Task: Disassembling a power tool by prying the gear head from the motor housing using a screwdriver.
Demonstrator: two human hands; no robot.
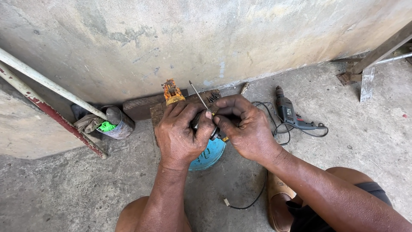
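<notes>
At left-centre of the frame the left hand (180,135) grips a small dark part (201,122), still partly dismantled, while beside it the right hand (244,126) pinches a thin screwdriver (198,95) whose shaft slants toward the upper middle, a drill (289,114) lying unused at right.

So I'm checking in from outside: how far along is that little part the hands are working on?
Done: tools are out, an orange tool on the wood block and a drill lying aside. In hand: the left hand and right hand pinch a small dark part with a thin screwdriver. What is left cannot be told.
</notes>
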